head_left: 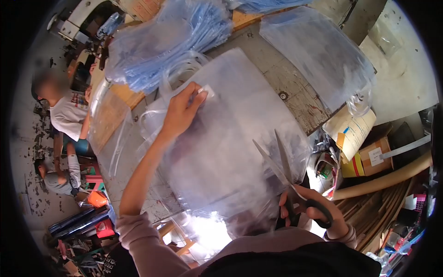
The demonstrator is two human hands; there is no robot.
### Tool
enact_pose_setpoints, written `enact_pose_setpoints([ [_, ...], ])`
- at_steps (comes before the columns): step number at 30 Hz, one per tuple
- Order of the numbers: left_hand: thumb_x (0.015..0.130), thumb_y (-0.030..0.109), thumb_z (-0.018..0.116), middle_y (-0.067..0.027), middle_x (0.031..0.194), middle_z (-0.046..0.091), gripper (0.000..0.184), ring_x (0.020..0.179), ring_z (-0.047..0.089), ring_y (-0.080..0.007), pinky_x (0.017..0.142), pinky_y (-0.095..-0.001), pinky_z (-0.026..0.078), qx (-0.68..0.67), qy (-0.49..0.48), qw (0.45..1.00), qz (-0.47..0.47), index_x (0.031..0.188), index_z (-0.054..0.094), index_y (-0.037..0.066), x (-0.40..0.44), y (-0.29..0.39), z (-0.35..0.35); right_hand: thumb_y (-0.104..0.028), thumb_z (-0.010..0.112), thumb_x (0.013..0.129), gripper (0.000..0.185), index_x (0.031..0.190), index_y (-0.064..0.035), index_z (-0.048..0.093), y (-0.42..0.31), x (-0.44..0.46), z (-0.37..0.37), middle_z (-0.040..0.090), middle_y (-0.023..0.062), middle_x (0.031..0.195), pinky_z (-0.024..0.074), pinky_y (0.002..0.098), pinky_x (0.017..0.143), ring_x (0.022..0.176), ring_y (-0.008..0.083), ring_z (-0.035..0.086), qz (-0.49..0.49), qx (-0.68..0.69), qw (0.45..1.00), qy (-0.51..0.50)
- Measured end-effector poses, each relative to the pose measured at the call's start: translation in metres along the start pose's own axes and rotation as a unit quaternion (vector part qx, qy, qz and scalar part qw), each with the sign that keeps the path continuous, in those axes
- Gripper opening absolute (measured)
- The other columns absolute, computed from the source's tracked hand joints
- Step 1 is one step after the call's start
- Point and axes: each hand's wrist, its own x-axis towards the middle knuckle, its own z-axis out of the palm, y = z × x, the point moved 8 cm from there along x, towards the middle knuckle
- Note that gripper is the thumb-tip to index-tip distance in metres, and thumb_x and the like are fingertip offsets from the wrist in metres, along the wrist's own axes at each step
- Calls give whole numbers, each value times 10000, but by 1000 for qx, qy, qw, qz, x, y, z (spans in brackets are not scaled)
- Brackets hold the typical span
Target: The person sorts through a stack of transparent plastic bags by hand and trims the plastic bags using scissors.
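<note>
A clear plastic bag (230,134) with looped handles lies flat on the table in front of me. My left hand (184,108) is over its upper left part, thumb and fingers pinching a small white piece (207,92). Low on the right, my right hand (314,213) holds scissors (287,171) by their black handles. The scissor blades are spread apart and point up and left, over the bag's lower right part.
Bluish plastic bags (166,41) are piled at the upper left, and more bags (323,60) lie at the upper right. Two people sit at the left. A cardboard box (376,154) and papers (353,129) are at the right.
</note>
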Motion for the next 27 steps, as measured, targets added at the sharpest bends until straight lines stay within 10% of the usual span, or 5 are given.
enact_pose_setpoints([
  [3, 864, 191, 594, -92, 1077, 559, 210, 926, 548, -219, 811, -294, 432, 120, 15, 993, -11, 1009, 561, 42, 13, 3, 16, -434, 639, 784, 619, 1151, 33, 466, 19, -8, -5, 526, 98, 916, 472, 268, 749, 861, 161, 546, 22, -18, 998, 55],
  [7, 806, 156, 621, -160, 1159, 501, 327, 894, 546, -282, 721, -350, 469, 348, 147, 899, 222, 1110, 545, 62, -23, 74, 15, -422, 635, 777, 596, 1159, 8, 478, 30, -7, -11, 536, 95, 912, 468, 257, 723, 776, 165, 569, 24, -1, 994, 108],
  [12, 739, 66, 627, -64, 848, 508, 338, 775, 531, -183, 590, -307, 465, 155, -95, 957, 226, 1075, 597, 84, -102, 104, 71, -456, 652, 753, 616, 1134, 6, 508, 30, -2, -20, 537, 83, 869, 460, 256, 710, 760, 158, 563, 30, -58, 991, 116],
  [18, 713, 109, 589, 2, 735, 436, 354, 695, 474, -121, 525, -246, 388, 220, -63, 886, 404, 1065, 618, 117, -133, 97, 98, -499, 662, 729, 637, 1094, 3, 520, 28, -6, -21, 534, 66, 855, 456, 255, 694, 763, 142, 557, 63, -84, 986, 128],
  [27, 704, 137, 595, 41, 644, 354, 382, 588, 411, -87, 509, -229, 308, 178, -66, 899, 394, 1083, 641, 162, -131, 95, 104, -591, 672, 692, 757, 1123, 0, 478, 33, -6, -12, 508, 74, 904, 457, 276, 723, 811, 153, 532, 87, 14, 990, 113],
])
